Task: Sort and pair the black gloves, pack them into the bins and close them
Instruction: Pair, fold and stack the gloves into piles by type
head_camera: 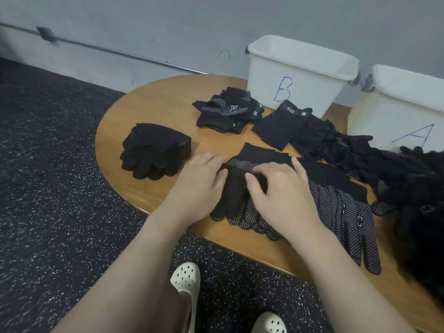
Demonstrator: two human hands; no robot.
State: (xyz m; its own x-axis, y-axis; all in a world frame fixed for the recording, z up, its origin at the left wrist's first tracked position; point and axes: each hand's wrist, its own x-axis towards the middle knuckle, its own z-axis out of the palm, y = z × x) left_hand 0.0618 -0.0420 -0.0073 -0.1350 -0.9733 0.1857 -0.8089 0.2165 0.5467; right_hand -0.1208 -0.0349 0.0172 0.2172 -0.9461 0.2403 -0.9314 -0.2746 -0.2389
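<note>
Left hand (199, 186): fingers nearly flat, pressing the left side of the glove (236, 188) at the table's (156, 99) near edge.
Right hand (278, 188): fingertips curled, pinching the same glove's fabric.
Glove piles: two tidy stacks (153, 151) (228, 110) behind.
Bins: two open white ones, B (298, 75) and A (403, 109), farthest back.

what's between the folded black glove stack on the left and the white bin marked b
In the head view, a heap of dotted black gloves lies between the folded stack and bin B.
</note>
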